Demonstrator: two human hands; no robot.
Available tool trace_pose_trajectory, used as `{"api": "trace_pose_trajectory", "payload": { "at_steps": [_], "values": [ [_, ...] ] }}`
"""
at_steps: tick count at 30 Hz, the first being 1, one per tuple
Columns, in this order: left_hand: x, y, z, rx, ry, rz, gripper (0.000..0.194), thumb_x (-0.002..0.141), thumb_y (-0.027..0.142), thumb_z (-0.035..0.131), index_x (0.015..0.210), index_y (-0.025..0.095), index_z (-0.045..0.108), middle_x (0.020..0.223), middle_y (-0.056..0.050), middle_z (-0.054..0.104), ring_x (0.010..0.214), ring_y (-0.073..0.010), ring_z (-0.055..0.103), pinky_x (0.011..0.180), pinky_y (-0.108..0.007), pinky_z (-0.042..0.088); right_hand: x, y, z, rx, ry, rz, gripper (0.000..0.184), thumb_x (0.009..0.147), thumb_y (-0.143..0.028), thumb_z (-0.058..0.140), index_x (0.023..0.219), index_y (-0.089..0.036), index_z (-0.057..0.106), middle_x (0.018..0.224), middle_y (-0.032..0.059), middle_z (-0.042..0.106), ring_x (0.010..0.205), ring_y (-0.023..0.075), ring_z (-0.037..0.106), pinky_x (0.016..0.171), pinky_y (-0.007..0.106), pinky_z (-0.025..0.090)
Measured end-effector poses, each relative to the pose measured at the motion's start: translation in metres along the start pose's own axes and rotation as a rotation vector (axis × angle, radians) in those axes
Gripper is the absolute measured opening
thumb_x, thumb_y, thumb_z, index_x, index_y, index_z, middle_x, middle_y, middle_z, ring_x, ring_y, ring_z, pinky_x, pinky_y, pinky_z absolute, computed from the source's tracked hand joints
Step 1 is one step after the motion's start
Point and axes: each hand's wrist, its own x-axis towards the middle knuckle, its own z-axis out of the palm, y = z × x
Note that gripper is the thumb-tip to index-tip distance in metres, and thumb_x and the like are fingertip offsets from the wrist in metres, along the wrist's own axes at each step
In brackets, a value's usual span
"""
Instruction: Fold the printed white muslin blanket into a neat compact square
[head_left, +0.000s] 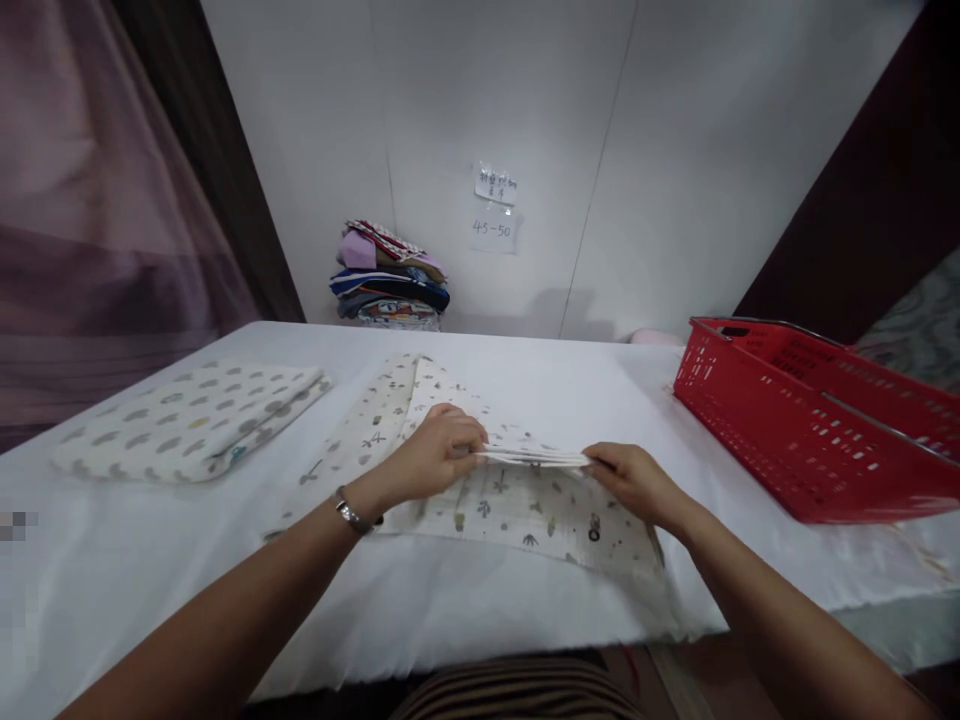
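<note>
A thin white cloth (pixel 517 510) with small grey and tan prints is partly folded on the table before me. My left hand (pixel 442 452) pinches its layered edge near the middle, and my right hand (pixel 634 480) grips the same edge farther right. Between both hands the stacked layers are lifted and stretched straight. The cloth's left part lies flat on the table, while its front part hangs down from the held edge. To the left rests a folded white cloth (pixel 195 415) with grey cloud-like shapes, apart from my hands.
A white-covered table (pixel 465 600) spans the view. On the right stands a red perforated plastic basket (pixel 810 440) with metal handles. Several folded fabrics (pixel 390 285) are piled by the back wall, where paper labels (pixel 493 228) are stuck. A pinkish curtain (pixel 97 220) hangs at the left.
</note>
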Motion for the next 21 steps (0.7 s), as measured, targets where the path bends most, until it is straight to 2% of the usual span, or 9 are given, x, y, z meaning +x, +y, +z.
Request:
{"api": "trace_pose_trajectory", "payload": {
  "at_steps": [2, 6, 9, 11, 14, 16, 19, 21],
  "values": [
    [0.002, 0.002, -0.002, 0.067, 0.063, 0.028, 0.015, 0.084, 0.027, 0.051, 0.072, 0.02, 0.056, 0.089, 0.001, 0.065, 0.089, -0.0155, 0.055, 0.1, -0.04, 0.024, 0.001, -0.002, -0.001, -0.099, -0.016, -0.026, 0.02, 0.085, -0.025, 0.044, 0.084, -0.021, 0.064, 0.082, 0.0033, 0.066, 0.074, 0.0165, 0.056, 0.067, 0.026, 0.038],
    [0.002, 0.003, 0.003, 0.168, 0.167, 0.023, 0.015, 0.083, 0.021, 0.046, 0.07, 0.019, 0.053, 0.086, -0.001, 0.064, 0.086, -0.0159, 0.055, 0.096, -0.04, 0.029, -0.001, -0.003, 0.001, -0.168, 0.053, -0.022, 0.023, 0.087, -0.025, 0.041, 0.093, -0.024, 0.063, 0.091, 0.0041, 0.066, 0.082, 0.018, 0.058, 0.071, 0.028, 0.038],
    [0.001, -0.001, 0.009, 0.134, 0.156, -0.014, 0.01, 0.079, 0.018, 0.048, 0.069, 0.019, 0.052, 0.084, -0.001, 0.063, 0.082, -0.0154, 0.055, 0.091, -0.038, 0.034, -0.004, -0.004, 0.003, -0.138, -0.032, -0.04, 0.02, 0.085, -0.024, 0.043, 0.086, -0.023, 0.063, 0.083, 0.0031, 0.066, 0.075, 0.0171, 0.057, 0.066, 0.027, 0.037],
    [-0.001, -0.003, 0.013, 0.091, 0.144, -0.068, 0.009, 0.078, 0.018, 0.049, 0.069, 0.019, 0.051, 0.081, 0.0, 0.063, 0.079, -0.015, 0.055, 0.089, -0.037, 0.036, -0.007, -0.004, 0.004, -0.044, -0.059, -0.044, 0.019, 0.085, -0.025, 0.044, 0.086, -0.023, 0.063, 0.082, 0.002, 0.065, 0.073, 0.0158, 0.057, 0.065, 0.025, 0.037],
    [-0.003, -0.003, 0.015, 0.044, 0.094, -0.192, 0.005, 0.079, 0.023, 0.051, 0.075, 0.02, 0.053, 0.077, 0.0, 0.061, 0.079, -0.0168, 0.054, 0.08, -0.034, 0.041, -0.012, -0.002, 0.005, 0.119, -0.098, -0.035, 0.019, 0.086, -0.028, 0.046, 0.085, -0.022, 0.063, 0.078, 0.0002, 0.064, 0.07, 0.0142, 0.055, 0.062, 0.024, 0.037],
    [-0.003, -0.002, 0.016, 0.022, 0.032, -0.242, 0.009, 0.079, 0.025, 0.052, 0.086, 0.019, 0.055, 0.082, -0.001, 0.06, 0.08, -0.0176, 0.054, 0.072, -0.03, 0.042, -0.014, 0.001, 0.006, 0.198, -0.141, -0.013, 0.02, 0.085, -0.03, 0.047, 0.082, -0.02, 0.064, 0.074, -0.0003, 0.062, 0.067, 0.0135, 0.053, 0.061, 0.023, 0.037],
    [-0.002, -0.002, 0.02, -0.003, -0.062, -0.215, 0.027, 0.084, 0.026, 0.047, 0.11, 0.02, 0.051, 0.097, -0.004, 0.059, 0.082, -0.0167, 0.054, 0.07, -0.028, 0.043, -0.015, 0.007, 0.009, 0.309, -0.156, 0.03, 0.021, 0.084, -0.033, 0.049, 0.08, -0.018, 0.063, 0.074, 0.0004, 0.06, 0.068, 0.0135, 0.051, 0.06, 0.023, 0.038],
    [-0.001, -0.004, 0.024, 0.01, -0.135, -0.155, 0.023, 0.088, 0.027, 0.042, 0.106, 0.02, 0.053, 0.098, -0.004, 0.058, 0.084, -0.0168, 0.054, 0.072, -0.028, 0.042, -0.014, 0.011, 0.011, 0.353, -0.138, 0.015, 0.019, 0.082, -0.033, 0.052, 0.08, -0.018, 0.063, 0.082, 0.0019, 0.061, 0.073, 0.0139, 0.052, 0.064, 0.024, 0.04]
  ]
}}
